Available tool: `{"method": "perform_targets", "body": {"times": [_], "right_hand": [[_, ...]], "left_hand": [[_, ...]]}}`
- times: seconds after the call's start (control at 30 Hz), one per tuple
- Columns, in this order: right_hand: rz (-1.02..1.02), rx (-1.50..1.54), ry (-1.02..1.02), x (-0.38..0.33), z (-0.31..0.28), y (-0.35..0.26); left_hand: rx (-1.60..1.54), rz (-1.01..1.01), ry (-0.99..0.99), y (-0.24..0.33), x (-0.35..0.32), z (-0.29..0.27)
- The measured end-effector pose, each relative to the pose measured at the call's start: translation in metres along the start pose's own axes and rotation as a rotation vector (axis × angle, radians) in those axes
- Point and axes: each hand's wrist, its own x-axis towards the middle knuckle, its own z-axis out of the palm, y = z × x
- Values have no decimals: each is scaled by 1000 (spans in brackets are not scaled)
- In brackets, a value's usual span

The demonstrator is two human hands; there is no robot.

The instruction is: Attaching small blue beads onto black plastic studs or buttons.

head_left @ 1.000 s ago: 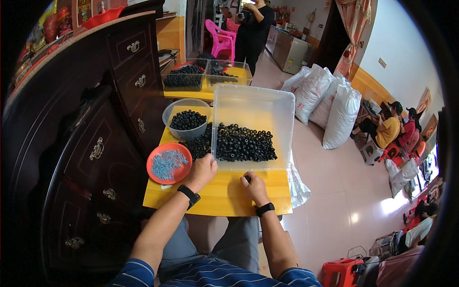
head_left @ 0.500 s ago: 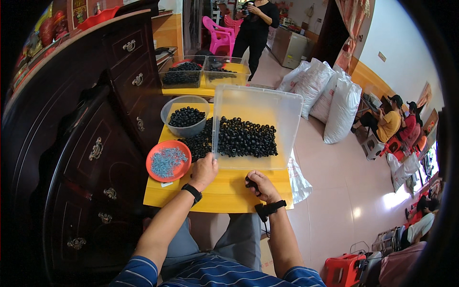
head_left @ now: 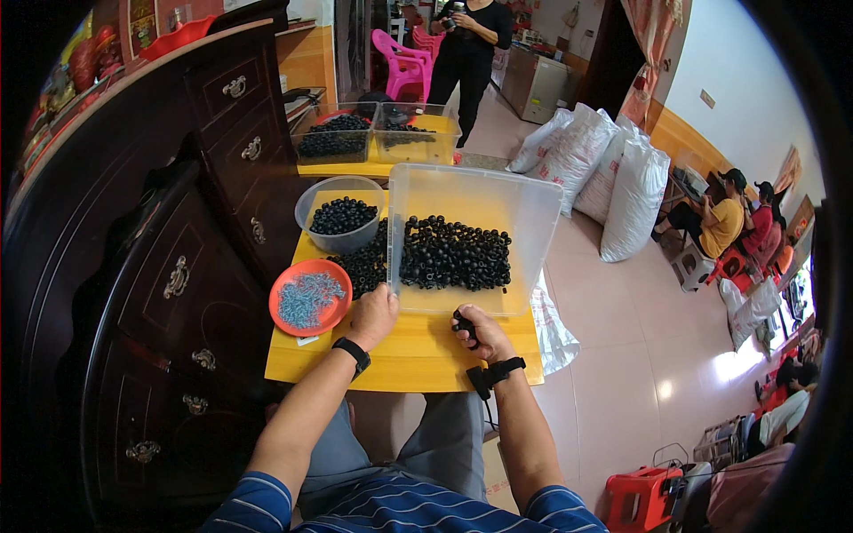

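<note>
Two hands of yours are at the near side of the clear bin (head_left: pixel 484 197). Your right hand (head_left: pixel 482 333) is curled nearly closed, its fingers (head_left: pixel 468 335) wrapped around some black pieces (head_left: pixel 462 323); how many are inside, you cannot tell from this angle. Your left hand (head_left: pixel 374 313) bends its fingers against the bin's near left corner; how tightly they close is hidden.

Just ahead of your right fingers, beyond the bin's near wall, lies the heap of black rings (head_left: pixel 455 255). It spreads wider from left to right than from near to far, with its middle almost straight ahead of those fingers and its left end close beyond your left ones. Your right hand is nearer the heap's centre, with only that wall between.

Loose black rings (head_left: pixel 360 264) lie on the desk (head_left: pixel 418 355) just ahead of your left fingers, outside the bin. Left of the same fingers sits an orange dish (head_left: pixel 275 302) of small bluish pieces (head_left: pixel 309 300); farther ahead and to the left stands a round tub (head_left: pixel 342 244) of black rings. Well ahead of both hands are two clear boxes holding more black pieces.
</note>
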Motion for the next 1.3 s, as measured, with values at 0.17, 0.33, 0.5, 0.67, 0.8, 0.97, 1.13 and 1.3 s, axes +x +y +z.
{"method": "perform_targets", "body": {"times": [0.17, 0.33, 0.5, 0.67, 0.8, 0.97, 1.13, 1.3], "right_hand": [[-9, -7, -6, 4, -1, 6], [-17, -23, 12, 3, 1, 1], [-187, -183, 98, 3, 20, -20], [-330, -364, 270, 34, 16, -28], [-642, -1000, 531, 54, 30, -31], [-811, -1264, 539, 60, 37, -30], [-868, -1347, 494, 60, 27, -21], [-904, -1354, 457, 47, 25, -26]], "left_hand": [[17, -39, -33, -2, 2, 1], [10, -43, -85, 2, 3, -5], [-16, -44, -54, -6, 6, -3], [-20, -79, -99, -2, 9, -3], [-42, -68, -94, -3, 9, -5], [-77, -36, -81, -5, 14, -4], [-43, -5, -65, -7, 12, -2], [-64, -17, -51, -5, 13, -3]]}}
